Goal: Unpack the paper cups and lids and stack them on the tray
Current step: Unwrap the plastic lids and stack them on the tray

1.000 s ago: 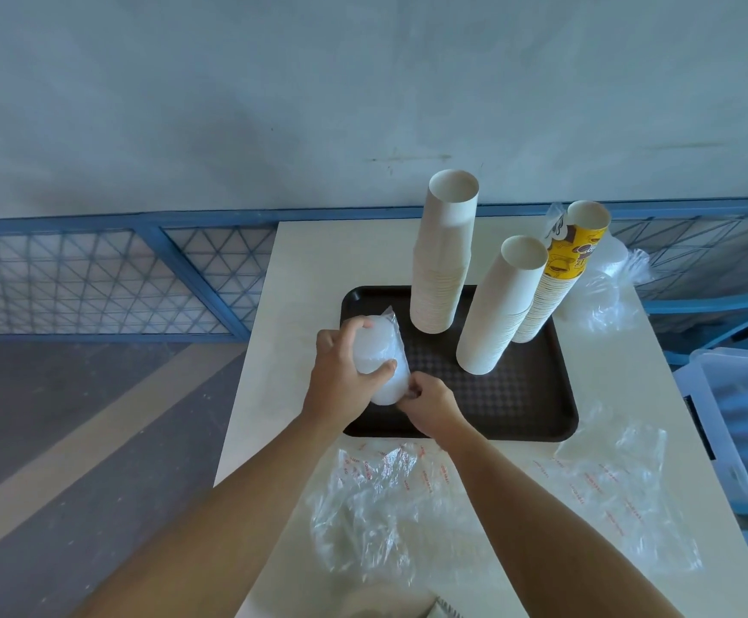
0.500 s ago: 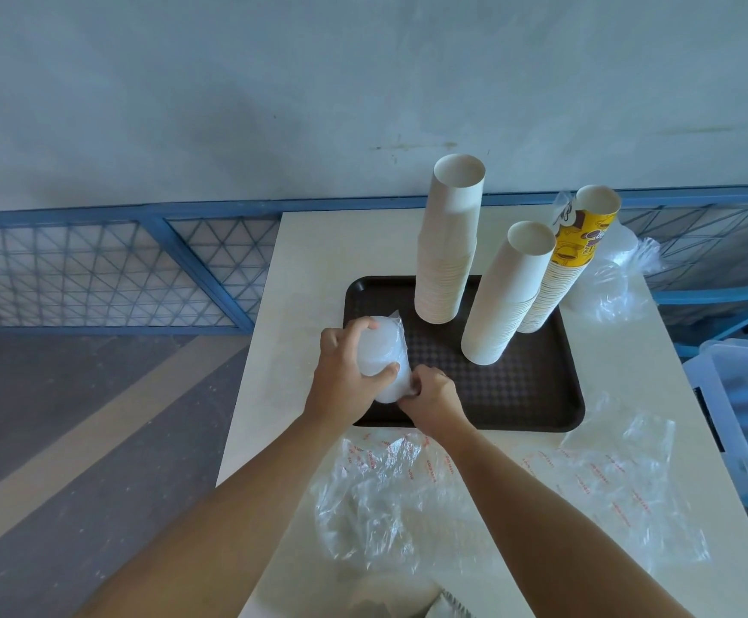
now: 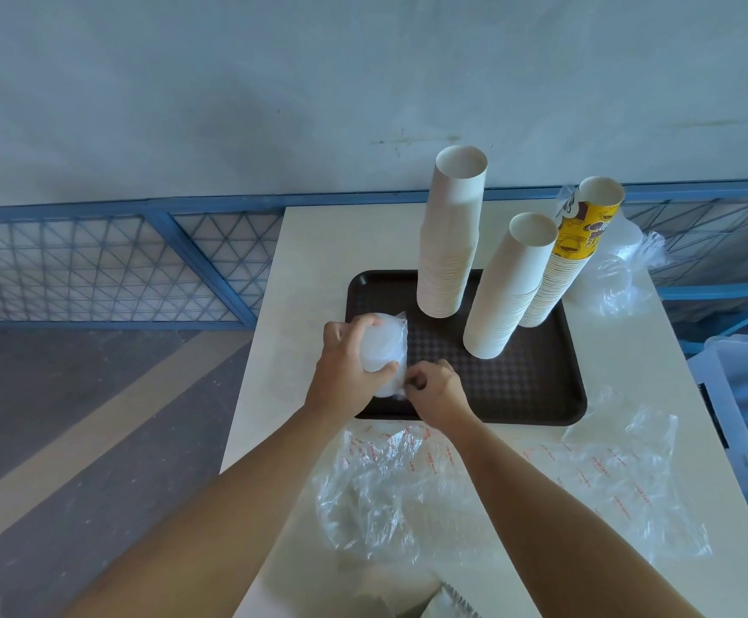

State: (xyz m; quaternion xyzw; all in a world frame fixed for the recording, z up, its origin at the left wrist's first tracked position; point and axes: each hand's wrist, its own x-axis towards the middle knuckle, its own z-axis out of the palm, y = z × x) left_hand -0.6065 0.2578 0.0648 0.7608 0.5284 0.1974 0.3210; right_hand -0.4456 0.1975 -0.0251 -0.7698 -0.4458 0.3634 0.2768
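A dark brown tray lies on the pale table. On it stand two tall stacks of white paper cups and a third stack with a yellow printed cup on top. My left hand grips a stack of clear lids wrapped in thin plastic, over the tray's left front corner. My right hand pinches the plastic wrap at the lower end of that lid stack.
Crumpled clear plastic bags lie at the table's front and front right. Another bag with lids sits at the back right. A clear plastic bin stands beside the table on the right. Blue mesh fencing runs behind.
Both hands stay on the wrapped lids over the tray's left front corner. The fingers of my right hand have shifted slightly on the wrap. The camera has moved a little.
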